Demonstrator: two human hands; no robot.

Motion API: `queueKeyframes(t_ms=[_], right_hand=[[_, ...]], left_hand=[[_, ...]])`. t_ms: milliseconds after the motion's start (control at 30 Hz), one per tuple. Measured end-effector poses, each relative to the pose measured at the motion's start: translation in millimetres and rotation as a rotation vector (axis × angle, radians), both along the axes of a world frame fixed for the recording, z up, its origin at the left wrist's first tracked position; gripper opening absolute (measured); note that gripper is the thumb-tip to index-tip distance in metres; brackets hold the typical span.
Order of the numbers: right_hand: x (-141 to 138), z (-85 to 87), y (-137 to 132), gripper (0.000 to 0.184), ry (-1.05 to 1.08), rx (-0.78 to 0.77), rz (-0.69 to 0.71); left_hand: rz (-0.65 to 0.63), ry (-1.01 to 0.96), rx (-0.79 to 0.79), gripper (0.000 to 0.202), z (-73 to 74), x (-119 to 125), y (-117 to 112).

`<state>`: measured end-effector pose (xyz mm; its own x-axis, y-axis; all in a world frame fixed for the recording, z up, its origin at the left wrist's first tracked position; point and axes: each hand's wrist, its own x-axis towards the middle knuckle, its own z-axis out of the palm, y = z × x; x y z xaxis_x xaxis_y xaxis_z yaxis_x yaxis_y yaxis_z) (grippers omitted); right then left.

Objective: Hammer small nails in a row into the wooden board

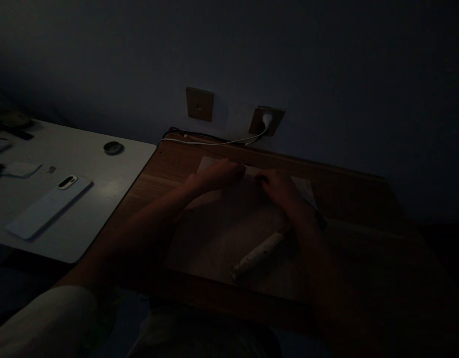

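The scene is very dim. A large pale sheet [222, 238] lies on a wooden table [169, 164]. My left hand [220, 175] and my right hand [277, 188] rest close together at the sheet's far edge, fingers curled and pressing on a small pale fold of the sheet [250, 172]. What the fingers pinch, if anything, is too dark to make out. A pale rolled stick-like object [259, 254] lies on the sheet under my right forearm.
A white table [83, 214] adjoins on the left, with a white phone [46, 209], a small round dark object [113, 147] and other small items. Two wall sockets [200, 103] sit behind; a white charger [267, 120] and its cable [207, 142] run along the wall.
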<state>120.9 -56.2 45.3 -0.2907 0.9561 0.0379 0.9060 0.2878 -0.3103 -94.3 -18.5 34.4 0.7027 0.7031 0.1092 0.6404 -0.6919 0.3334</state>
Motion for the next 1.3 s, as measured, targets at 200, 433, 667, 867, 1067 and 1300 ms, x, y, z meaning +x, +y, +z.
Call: queueKeyframes(t_ms=[200, 433, 667, 867, 1067, 1300], right_hand=[[-1.3, -2.0, 0.3, 0.037, -0.014, 0.018, 0.01], [-0.1, 0.9, 0.8, 0.035, 0.014, 0.041, 0.008], [-3.5, 1.1, -0.5, 0.033, 0.156, 0.021, 0.003], [-3.4, -3.9, 0.2, 0.035, 0.174, 0.013, -0.034], [-10.6, -13.6, 3.0, 0.034, 0.199, 0.045, -0.024], [-18.1, -25.5, 3.4, 0.023, 0.218, 0.104, -0.041]], left_hand=[[0.083, 0.05, 0.023, 0.027, 2.4, 5.7, -7.3], [0.143, -0.015, -0.033, 0.026, 1.8, 7.9, -6.6], [0.202, -0.347, -0.246, 0.013, -1.9, 4.7, 8.4], [0.254, -0.686, -0.615, 0.03, 5.7, 1.8, 13.6], [0.291, -0.876, -0.927, 0.022, 7.5, 0.4, 13.9], [0.415, -0.926, -0.918, 0.027, -3.5, 9.2, 11.9]])
